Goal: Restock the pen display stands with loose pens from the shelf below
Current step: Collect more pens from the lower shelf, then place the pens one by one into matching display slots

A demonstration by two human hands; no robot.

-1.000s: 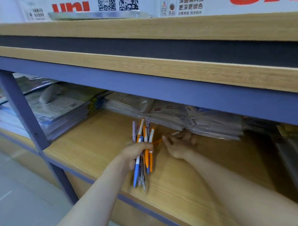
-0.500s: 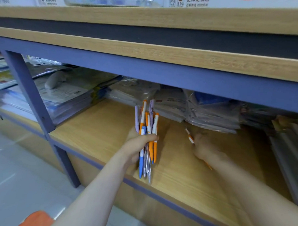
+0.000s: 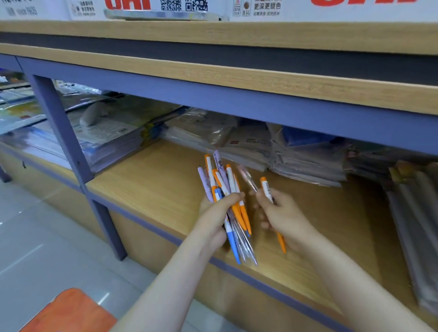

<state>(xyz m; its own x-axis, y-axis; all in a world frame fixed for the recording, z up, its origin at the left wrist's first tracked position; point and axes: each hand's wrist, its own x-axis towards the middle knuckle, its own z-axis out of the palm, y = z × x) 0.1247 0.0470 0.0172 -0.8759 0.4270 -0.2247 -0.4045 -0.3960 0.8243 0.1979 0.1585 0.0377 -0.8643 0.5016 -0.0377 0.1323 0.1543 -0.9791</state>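
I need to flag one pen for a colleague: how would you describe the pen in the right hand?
Find the wooden lower shelf. Above it, the right hand holds one orange-and-white pen. It stands alone, apart from the bundle of pens in the left hand.

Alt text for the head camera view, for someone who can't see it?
The left hand grips a bundle of pens; the right hand holds an orange-and-white pen beside it, over a wooden shelf.
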